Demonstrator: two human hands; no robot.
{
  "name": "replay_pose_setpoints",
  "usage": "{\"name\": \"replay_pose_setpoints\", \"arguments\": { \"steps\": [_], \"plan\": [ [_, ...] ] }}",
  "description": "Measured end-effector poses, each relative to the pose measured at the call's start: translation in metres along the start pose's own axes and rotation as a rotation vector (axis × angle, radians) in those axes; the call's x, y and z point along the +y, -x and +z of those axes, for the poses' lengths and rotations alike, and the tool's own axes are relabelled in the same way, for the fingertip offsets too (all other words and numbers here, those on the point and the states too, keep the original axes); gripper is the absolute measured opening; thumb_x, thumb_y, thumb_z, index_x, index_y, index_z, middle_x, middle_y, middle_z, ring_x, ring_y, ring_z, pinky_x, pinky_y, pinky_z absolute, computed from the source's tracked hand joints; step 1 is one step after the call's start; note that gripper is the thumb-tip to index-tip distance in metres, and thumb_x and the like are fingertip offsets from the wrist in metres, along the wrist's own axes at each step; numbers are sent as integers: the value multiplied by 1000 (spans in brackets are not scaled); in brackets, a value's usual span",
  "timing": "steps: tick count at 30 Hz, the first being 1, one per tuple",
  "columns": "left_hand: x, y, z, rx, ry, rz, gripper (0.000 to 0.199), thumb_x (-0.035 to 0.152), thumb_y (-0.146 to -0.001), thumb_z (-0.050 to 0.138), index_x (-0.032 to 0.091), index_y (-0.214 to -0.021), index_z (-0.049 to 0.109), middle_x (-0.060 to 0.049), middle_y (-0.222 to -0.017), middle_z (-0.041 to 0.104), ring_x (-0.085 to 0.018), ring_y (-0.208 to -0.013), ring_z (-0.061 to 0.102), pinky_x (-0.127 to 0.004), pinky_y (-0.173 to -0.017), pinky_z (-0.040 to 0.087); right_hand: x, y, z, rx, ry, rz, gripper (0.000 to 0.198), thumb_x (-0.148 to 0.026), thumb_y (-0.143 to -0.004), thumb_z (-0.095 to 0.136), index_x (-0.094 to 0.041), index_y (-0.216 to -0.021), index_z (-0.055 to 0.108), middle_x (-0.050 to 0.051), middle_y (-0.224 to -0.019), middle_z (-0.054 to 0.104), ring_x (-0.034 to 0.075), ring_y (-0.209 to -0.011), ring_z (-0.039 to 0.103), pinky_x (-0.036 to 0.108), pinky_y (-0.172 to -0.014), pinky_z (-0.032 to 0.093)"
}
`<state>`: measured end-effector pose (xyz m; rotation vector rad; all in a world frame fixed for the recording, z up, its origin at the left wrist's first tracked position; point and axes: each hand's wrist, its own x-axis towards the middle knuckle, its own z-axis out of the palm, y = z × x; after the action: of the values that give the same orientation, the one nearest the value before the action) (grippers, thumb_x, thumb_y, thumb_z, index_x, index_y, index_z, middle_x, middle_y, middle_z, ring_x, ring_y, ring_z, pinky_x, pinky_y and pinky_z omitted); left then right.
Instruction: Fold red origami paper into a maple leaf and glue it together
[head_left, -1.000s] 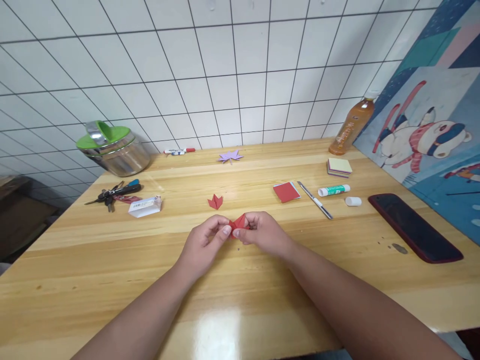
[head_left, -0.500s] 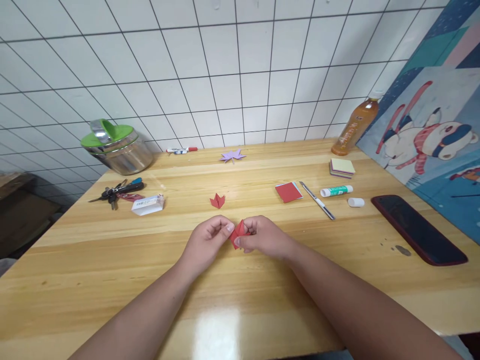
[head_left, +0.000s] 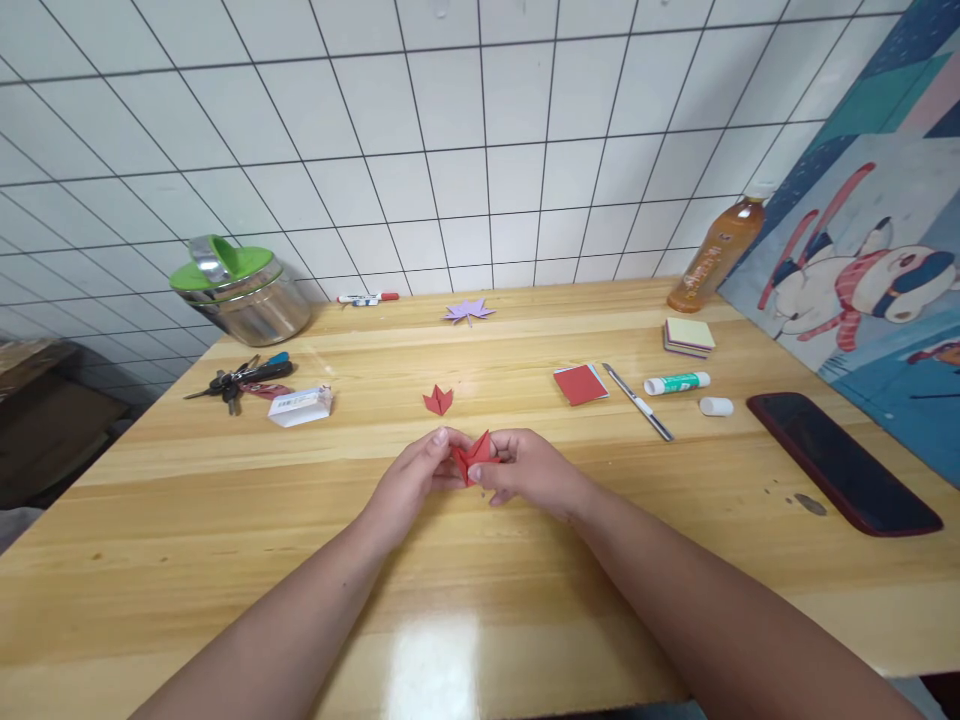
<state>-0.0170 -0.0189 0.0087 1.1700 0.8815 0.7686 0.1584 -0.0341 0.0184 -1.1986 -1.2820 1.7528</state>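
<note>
A small folded piece of red paper (head_left: pixel 471 459), with pointed flaps, is between my two hands just above the wooden table (head_left: pixel 315 590). My right hand (head_left: pixel 529 470) pinches its right side, the thumb lying across the lower front. On the left edge, my left hand (head_left: pixel 420 470) has its fingers behind the paper and its thumb raised at the top. Just beyond my hands lies another red folded piece (head_left: pixel 438 400) with three points. Further back rests a purple paper leaf (head_left: pixel 469 311).
To the right are red square sheets (head_left: pixel 580 384), a craft knife (head_left: pixel 637 401), a glue stick (head_left: pixel 676 383), its cap (head_left: pixel 716 406), a phone (head_left: pixel 844 462), a notepad (head_left: pixel 688 337) and a bottle (head_left: pixel 718 255). Keys (head_left: pixel 240 382), a small box (head_left: pixel 300 406), markers (head_left: pixel 367 299) and a metal pot (head_left: pixel 244 295) stand left.
The red paper in my hands has opened out wider, with its left flap now showing. My left thumb has lifted off it and the left fingers have slid behind. The view has shifted slightly.
</note>
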Motion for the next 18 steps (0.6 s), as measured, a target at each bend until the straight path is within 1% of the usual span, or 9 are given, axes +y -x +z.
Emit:
{"name": "replay_pose_setpoints", "arguments": {
  "steps": [3, 5, 8, 11, 14, 16, 18],
  "plan": [
    [2, 1, -2, -25, -36, 7, 36, 50, -83, 51, 16, -85, 60, -7, -80, 64, -20, -78, 59, -33, -74, 46, 1, -2, -2, 24, -20, -27, 28, -40, -66, 71, -16, -77, 61, 1, -76, 61, 11, -68, 55, 22, -56, 51],
    [4, 1, -1, -25, -75, 39, 30, 45, -81, 57, 15, -79, 59, -5, -76, 62, -18, -75, 58, -30, -71, 45, 2, -2, -3, 24, -19, -29, 32, -42, -65, 71, -16, -81, 63, 2, -78, 62, 12, -69, 56, 23, -56, 50],
    [5, -1, 2, 24, -165, 101, 24, 37, -78, 63, 15, -73, 57, 0, -68, 57, -13, -66, 52, -25, -66, 41, 2, -1, -3, 0, -21, -33, 29, -40, -67, 70, -17, -84, 64, 2, -81, 64, 11, -68, 55, 22, -56, 50],
    [5, -1, 4, 53, -249, 128, 22, 37, -82, 58, 16, -74, 56, 0, -66, 57, -13, -66, 52, -25, -67, 40, -1, 1, -2, -10, -54, -39, 24, -38, -71, 64, -19, -86, 62, 1, -81, 63, 10, -66, 54, 23, -58, 50],
    [3, 1, 5, 60, -378, 144, 23, 36, -84, 54, 16, -73, 55, 1, -66, 56, -13, -64, 51, -24, -64, 39, -2, 1, 0, 72, -24, -75, 25, -39, -71, 64, -19, -85, 59, 1, -79, 62, 12, -69, 56, 24, -56, 49],
    [2, 3, 7, 64, -471, 165, 22, 35, -83, 54, 17, -72, 55, 2, -67, 55, -12, -65, 50, -24, -63, 39, 1, -1, 0, 137, 17, -123, 26, -39, -68, 67, -18, -81, 57, 1, -74, 61, 13, -67, 57, 24, -56, 48],
    [1, 4, 10, 63, -504, 176, 18, 34, -82, 55, 17, -76, 57, 1, -70, 57, -13, -66, 52, -24, -63, 40, 5, -5, 0, 184, 23, -190, 24, -39, -68, 67, -17, -75, 57, 0, -69, 60, 12, -63, 56, 25, -57, 46]
  ]
}}
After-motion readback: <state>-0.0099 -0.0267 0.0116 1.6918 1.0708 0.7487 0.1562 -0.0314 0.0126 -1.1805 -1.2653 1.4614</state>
